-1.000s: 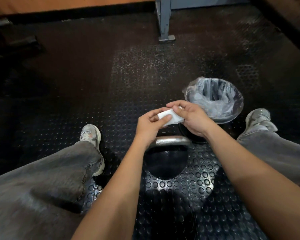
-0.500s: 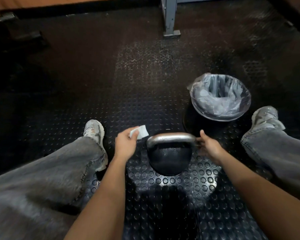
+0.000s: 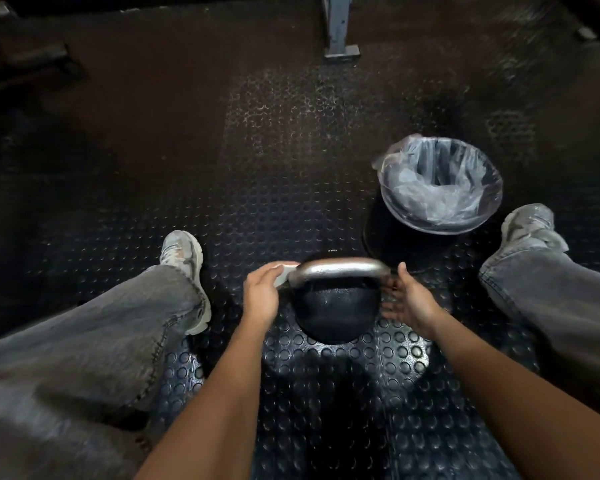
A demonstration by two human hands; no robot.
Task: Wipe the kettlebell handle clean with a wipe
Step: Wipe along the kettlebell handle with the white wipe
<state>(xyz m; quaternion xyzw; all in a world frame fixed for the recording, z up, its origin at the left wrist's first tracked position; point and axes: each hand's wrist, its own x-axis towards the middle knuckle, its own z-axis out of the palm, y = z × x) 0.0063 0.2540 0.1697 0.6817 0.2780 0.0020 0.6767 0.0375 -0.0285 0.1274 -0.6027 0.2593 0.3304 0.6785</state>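
A black kettlebell (image 3: 333, 306) stands on the studded rubber floor between my feet, its bare-metal handle (image 3: 343, 268) arching across the top. My left hand (image 3: 262, 292) holds a small white wipe (image 3: 284, 276) and presses it against the left end of the handle. My right hand (image 3: 407, 299) sits at the handle's right end with its fingers spread and fairly straight, the fingertips touching the handle's right leg.
A black bin with a clear plastic liner (image 3: 440, 188) stands just beyond the kettlebell to the right. My shoes (image 3: 184, 254) and jeans-clad legs flank the kettlebell. A grey metal post foot (image 3: 340, 46) stands at the far centre, dark equipment (image 3: 25, 57) at the far left.
My left hand has brought the wipe from beside the handle onto its left end. My right hand has stayed at the right end. A second ago both hands held the wipe above the kettlebell.
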